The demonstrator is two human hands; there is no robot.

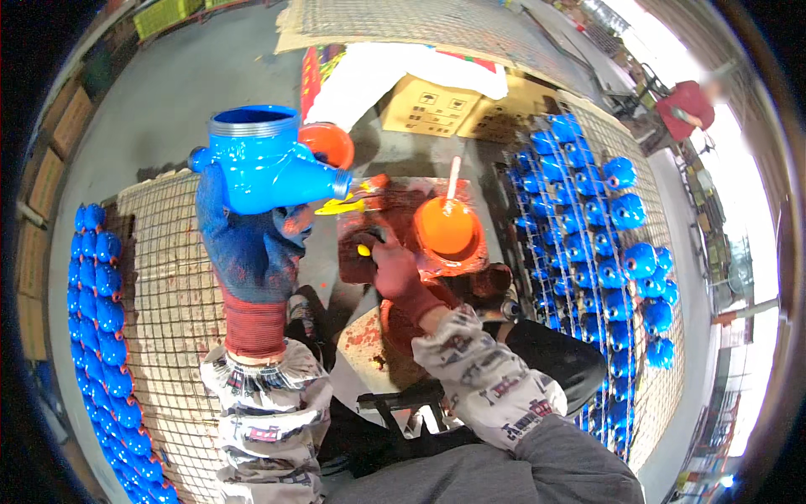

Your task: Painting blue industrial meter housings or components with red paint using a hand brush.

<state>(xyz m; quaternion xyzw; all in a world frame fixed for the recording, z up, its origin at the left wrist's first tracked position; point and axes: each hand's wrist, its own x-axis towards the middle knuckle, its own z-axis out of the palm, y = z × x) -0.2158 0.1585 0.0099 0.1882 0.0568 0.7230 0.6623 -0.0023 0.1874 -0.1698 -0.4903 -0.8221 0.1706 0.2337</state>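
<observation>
My left hand [252,252], in a blue glove with a red cuff, is closed around a glossy blue pipe fitting [256,164]. The fitting has a wide threaded opening on top and a narrower threaded side outlet pointing right. Lower and to the right, my right hand [395,265] wears a dark red glove, fingers curled in front of a paint-stained board [407,193]. A small yellow tip shows at its fingers; the rest of what it holds is hidden. Beside it stands an orange paint bowl [446,228] with a pale stick [454,176] in it.
Blue fittings [107,315] line a wire mesh rack [168,277] on the left, and more [630,210] fill a rack on the right. A red round container [327,144] and cardboard boxes [428,105] lie ahead. Another person [684,109] is at far right.
</observation>
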